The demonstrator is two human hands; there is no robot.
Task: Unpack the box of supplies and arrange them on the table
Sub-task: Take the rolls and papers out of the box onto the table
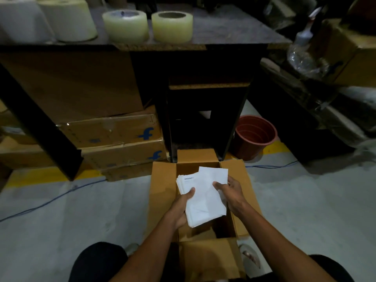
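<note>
The left hand point(182, 208) grips a stack of white paper sheets point(203, 197) from its left edge, thumb curled over the top sheet and fingers wrapped underneath. The right hand point(228, 191) holds the same stack at its right edge, thumb pressed on the top face and fingers curled behind. The top sheet carries a faint printed "amazon" heading near its upper left corner; the upper sheets are fanned slightly out of line. The stack is lifted above the open cardboard box point(162, 192), which sits on the grey floor between the person's knees with all four flaps folded outward. The box's inside is dark and what lies in it cannot be told.

Straight ahead stands the dark table point(223, 31). On its top stand two rolls of clear packing tape point(172, 26) side by side, and at the far left two large white spools point(69, 19). Under the table at the left is a pile of cardboard cartons point(114, 131), two printed with a blue "f" mark. A terracotta-coloured plastic pot point(255, 136) stands on the floor by the table's right leg. A blue cable point(50, 200) runs across the floor on the left. At the far right, more cartons and crumpled clear plastic point(301, 58) are heaped.
</note>
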